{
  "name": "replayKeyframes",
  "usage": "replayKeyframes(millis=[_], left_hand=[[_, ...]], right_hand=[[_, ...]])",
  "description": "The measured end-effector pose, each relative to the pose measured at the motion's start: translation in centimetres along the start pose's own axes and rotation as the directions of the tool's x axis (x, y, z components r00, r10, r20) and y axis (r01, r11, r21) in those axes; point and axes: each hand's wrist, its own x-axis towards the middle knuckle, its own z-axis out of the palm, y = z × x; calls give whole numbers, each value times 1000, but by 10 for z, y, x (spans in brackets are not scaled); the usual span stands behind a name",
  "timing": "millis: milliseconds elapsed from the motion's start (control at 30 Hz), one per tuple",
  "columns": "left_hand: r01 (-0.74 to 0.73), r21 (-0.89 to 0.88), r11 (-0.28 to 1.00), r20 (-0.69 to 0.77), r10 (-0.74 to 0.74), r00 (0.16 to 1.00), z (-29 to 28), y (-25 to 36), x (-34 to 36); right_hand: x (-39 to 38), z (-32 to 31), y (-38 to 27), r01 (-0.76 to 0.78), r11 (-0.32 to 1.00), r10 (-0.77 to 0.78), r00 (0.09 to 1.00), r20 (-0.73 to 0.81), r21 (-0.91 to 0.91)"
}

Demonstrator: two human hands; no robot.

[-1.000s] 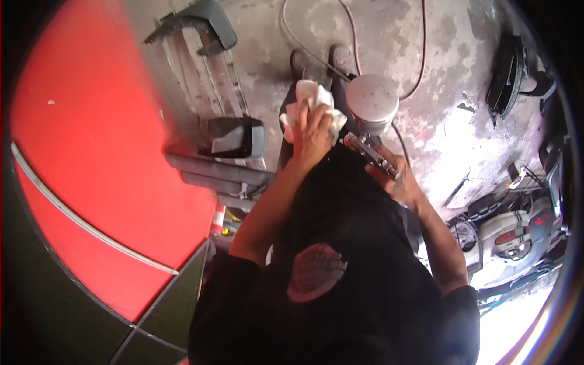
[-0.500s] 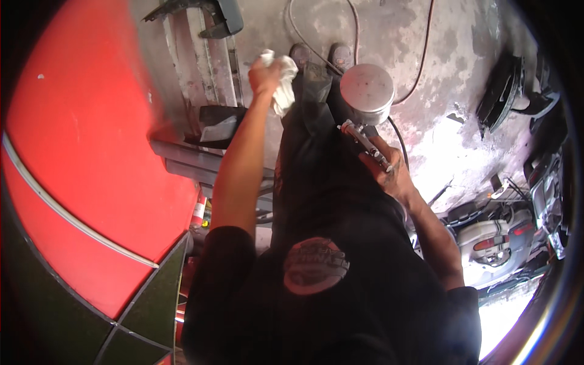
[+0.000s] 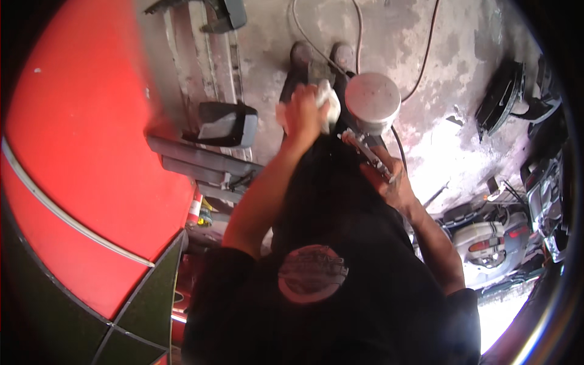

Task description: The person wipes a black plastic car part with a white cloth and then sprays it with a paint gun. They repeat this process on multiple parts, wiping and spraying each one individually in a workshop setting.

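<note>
A crumpled white cloth [image 3: 330, 108] is bunched in my left hand [image 3: 302, 115], in front of my legs and a little blurred by motion. My right hand [image 3: 390, 182] grips a metal spray gun [image 3: 368, 152] by its handle, with the nozzle end pointing away to the upper left. The gun's round silver cup [image 3: 373, 100] sits at its far end, lid up, just right of the cloth. Fingers of the right hand wrap around the gun, partly hidden by its body. Cloth and gun are close but apart.
A large red painted panel [image 3: 91, 134] fills the left side. Dark grey trim parts [image 3: 201, 161] lie beside it. Thin hoses [image 3: 426, 55] trail over the stained concrete floor [image 3: 267, 36]. Black parts [image 3: 502, 100] and a motorcycle [image 3: 493, 243] are on the right.
My left hand has swung right and nearer to me with the cloth, toward the cup. My right hand and the spray gun have barely shifted.
</note>
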Motion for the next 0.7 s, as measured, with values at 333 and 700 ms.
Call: replayKeyframes(millis=[333,700], left_hand=[[-374,90,923,-166,384,908,-26,-1,-36],[-265,-71,962,-120,256,959,-7,-13,-48]], right_hand=[[7,21,10,55,998,-54,998,-42,15],[-3,12,-5,-45,998,45,999,14,34]])
